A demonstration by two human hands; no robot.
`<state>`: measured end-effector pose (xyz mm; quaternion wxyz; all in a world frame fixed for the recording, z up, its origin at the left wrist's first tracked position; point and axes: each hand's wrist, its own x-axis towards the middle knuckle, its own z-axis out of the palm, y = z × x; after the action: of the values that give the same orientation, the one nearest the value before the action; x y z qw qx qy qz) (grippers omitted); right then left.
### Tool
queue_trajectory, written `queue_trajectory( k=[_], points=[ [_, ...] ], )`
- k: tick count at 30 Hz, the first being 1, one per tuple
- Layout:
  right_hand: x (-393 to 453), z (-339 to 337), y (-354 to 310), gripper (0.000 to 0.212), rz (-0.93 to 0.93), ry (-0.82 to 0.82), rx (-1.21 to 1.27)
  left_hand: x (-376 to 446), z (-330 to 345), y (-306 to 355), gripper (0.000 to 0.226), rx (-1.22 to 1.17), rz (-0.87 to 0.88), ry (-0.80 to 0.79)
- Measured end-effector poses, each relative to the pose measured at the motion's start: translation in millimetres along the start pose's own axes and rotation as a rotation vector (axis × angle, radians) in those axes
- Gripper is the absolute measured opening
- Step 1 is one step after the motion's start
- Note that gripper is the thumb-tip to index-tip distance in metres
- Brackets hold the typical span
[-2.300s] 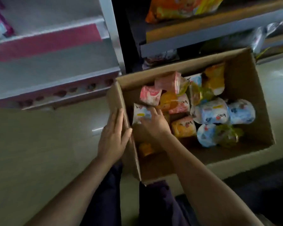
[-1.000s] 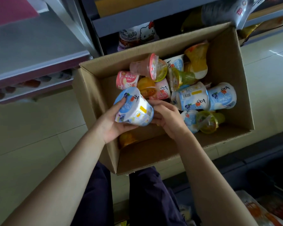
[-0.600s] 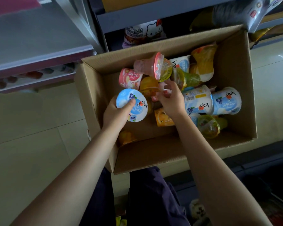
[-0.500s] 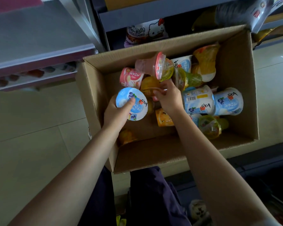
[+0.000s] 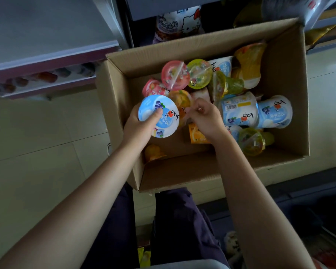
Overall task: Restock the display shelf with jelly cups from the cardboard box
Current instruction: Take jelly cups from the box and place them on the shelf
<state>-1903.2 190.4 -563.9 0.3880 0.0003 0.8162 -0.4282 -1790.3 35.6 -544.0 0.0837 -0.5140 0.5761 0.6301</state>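
I've got both forearms bare, reaching fwd and down from the bottom corners, converging twd centre. Left hand (image 5: 139, 129) is palm-up-ish, fingers wrapped under a blue-lidded cup (image 5: 159, 116), thumb pressed flat across the lid. Right hand (image 5: 206, 118) sits just beside it, knuckles up, fingers curled tight at the tips (can't tell if they pinch anything, blurred). Wrists approx level.

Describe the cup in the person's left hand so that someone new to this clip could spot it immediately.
Find the open cardboard box on the floor, then its near left corner. There the left hand grips a blue-and-white blueberry jelly cup. It alone is lifted with its round lid facing the camera; the other blue cups lie on their sides.
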Motion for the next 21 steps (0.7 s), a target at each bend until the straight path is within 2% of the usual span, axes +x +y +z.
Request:
queue_trajectory(
  k=[3,7,10,14,18,21],
  points=[
    [-36,-6,-16,0.024,0.071,0.008,0.387,-26,-8,15,0.040,-0.016,0.026,-0.013],
    [-96,-22,-71,0.019,0.042,0.028,0.634,-76,-30,59,0.027,-0.134,0.085,-0.003],
    [-138,-32,-124,0.012,-0.029,0.047,0.689,-115,-59,104,0.030,-0.309,0.130,-0.013],
    [-192,-34,-214,0.007,-0.172,0.063,0.764,-164,-108,168,0.061,-0.430,0.308,-0.065],
    [-235,-19,-306,0.023,-0.336,-0.032,0.806,-212,-164,232,0.065,-0.500,0.450,-0.194],
    [-265,-1,-363,0.034,-0.490,-0.105,0.741,-237,-212,275,0.067,-0.544,0.550,-0.177]
  ],
)
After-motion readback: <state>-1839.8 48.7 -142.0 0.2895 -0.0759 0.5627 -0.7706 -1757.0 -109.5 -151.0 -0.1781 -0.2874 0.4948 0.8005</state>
